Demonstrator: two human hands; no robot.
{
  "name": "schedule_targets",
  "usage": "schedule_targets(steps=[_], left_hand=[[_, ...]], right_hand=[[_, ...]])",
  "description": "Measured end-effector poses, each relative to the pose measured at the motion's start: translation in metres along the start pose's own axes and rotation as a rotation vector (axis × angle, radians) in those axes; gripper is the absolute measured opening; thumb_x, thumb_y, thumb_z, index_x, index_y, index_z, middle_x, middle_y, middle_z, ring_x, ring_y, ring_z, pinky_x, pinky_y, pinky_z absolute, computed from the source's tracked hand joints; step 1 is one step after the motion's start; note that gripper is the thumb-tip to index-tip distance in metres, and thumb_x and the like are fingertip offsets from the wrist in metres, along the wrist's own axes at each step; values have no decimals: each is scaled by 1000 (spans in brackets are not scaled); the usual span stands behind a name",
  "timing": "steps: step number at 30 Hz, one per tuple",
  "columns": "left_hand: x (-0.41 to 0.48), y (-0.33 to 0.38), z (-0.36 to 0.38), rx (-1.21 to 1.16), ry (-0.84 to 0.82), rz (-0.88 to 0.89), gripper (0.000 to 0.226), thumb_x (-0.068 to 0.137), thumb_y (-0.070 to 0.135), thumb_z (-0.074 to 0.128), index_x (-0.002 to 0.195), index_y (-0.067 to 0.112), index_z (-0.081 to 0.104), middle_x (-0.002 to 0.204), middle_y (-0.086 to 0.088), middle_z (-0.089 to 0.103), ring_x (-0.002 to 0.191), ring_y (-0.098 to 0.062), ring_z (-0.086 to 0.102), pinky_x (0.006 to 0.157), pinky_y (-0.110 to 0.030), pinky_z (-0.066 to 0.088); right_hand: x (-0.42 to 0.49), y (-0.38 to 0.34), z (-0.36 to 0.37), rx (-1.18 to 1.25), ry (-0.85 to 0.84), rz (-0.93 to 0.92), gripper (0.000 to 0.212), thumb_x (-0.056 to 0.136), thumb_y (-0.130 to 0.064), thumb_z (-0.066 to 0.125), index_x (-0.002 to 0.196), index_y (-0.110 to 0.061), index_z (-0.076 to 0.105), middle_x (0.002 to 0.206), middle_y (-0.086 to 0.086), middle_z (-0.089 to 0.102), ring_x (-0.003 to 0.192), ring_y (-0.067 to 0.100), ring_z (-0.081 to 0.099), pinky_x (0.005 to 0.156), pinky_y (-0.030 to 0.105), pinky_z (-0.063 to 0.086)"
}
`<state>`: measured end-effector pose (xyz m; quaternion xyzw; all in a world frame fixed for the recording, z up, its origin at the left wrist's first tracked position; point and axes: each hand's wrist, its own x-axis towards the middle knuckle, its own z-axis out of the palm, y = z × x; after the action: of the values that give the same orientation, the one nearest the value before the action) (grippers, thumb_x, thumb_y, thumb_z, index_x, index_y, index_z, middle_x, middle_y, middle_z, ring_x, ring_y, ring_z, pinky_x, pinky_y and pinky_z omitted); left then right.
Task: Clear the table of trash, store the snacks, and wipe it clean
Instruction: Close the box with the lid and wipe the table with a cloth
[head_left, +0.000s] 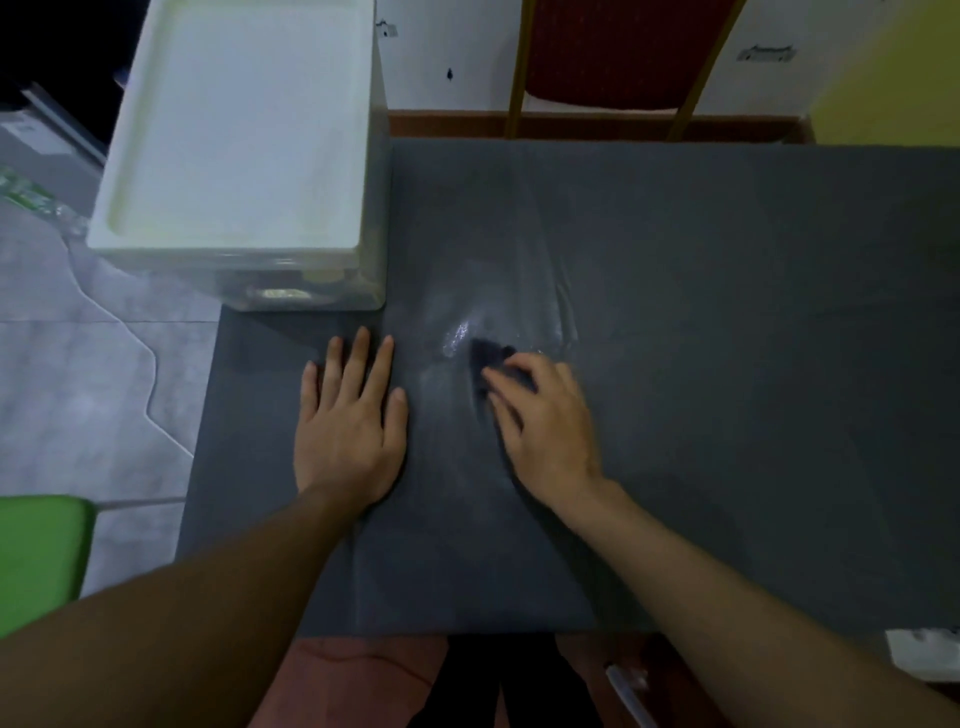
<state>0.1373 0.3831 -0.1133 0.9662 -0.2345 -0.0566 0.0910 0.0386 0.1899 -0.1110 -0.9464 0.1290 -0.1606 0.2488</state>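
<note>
Wall (452, 52): white, a few small dark marks.
Panel (893, 78): yellow, far right.
Floor (78, 364): grey marbled tiles; thin white cable (154, 358) trailing across.
Chair (623, 47): red back, gold-coloured frame, at the far side.
Table (727, 312): dark grey top.
Seat (41, 556): green, lower left.
Light: dim.

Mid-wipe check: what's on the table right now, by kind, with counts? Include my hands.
Box: 1
Cloth: 1
Hands: 2, the left hand and the right hand
Total: 4
</note>
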Motion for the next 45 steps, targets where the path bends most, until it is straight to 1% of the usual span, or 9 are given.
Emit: schedule_targets(steps=[3,9,14,17,23,25,31,36,45], left_hand=[[1,0,-1,10,-7,-13,59,102,45,23,157,29,14,165,4,10,153,-17,0,124,-43,1],[3,0,-3,11,-15,-6,59,102,44,25,157,27,14,165,4,11,153,-17,0,124,-45,4],[5,-1,-2,22,-28,-2,61,101,44,27,158,27,14,165,3,10,153,-17,-1,123,-47,7],[4,0,-3,34,-38,-2,61,101,43,28,158,27,13,165,4,10,153,-17,0,123,-47,7],[5,-1,-4,36,-62,-11,61,102,43,28,158,27,10,166,5,5,153,-16,-3,123,-48,8],[5,0,-5,29,-67,-15,61,102,43,29,158,27,10,166,5,5,153,-16,-3,123,-48,9],[6,0,-6,38,-96,-22,62,102,46,27,158,29,5,166,6,2,152,-15,-6,123,-48,8],[6,0,-8,24,-96,-20,62,102,45,29,158,28,7,166,6,3,152,-15,-4,123,-48,9],[4,-1,-6,21,-82,1,63,100,39,26,158,23,8,166,5,4,152,-14,-3,123,-48,8]], right_hand=[[11,13,-2,-20,-66,-235,28,92,-13,66,120,-15,72,116,8,62,93,27,55,78,41,50],[111,37,6,-58,176,279,27,95,-15,62,119,-17,72,113,8,59,101,29,53,86,41,51],[82,5,20,42,-32,-125,26,94,-14,65,119,-12,72,118,8,59,102,25,53,81,30,47],[106,26,17,18,-44,-264,26,91,-9,68,116,-12,74,115,9,61,99,28,54,81,34,49],[215,48,32,-15,147,204,30,95,-17,56,120,-13,72,116,13,59,106,32,53,88,22,34],[215,35,38,-10,102,133,29,95,-16,58,121,-13,71,118,12,59,107,31,52,89,24,36],[192,31,43,75,-163,-477,24,94,-11,65,116,-12,74,117,11,64,99,30,54,85,36,47],[226,33,47,24,-28,-120,26,94,-17,60,117,-19,74,116,6,62,100,30,53,84,40,49],[151,19,33,152,-197,-262,23,93,-17,67,114,-20,75,119,0,66,102,22,53,85,36,49]])
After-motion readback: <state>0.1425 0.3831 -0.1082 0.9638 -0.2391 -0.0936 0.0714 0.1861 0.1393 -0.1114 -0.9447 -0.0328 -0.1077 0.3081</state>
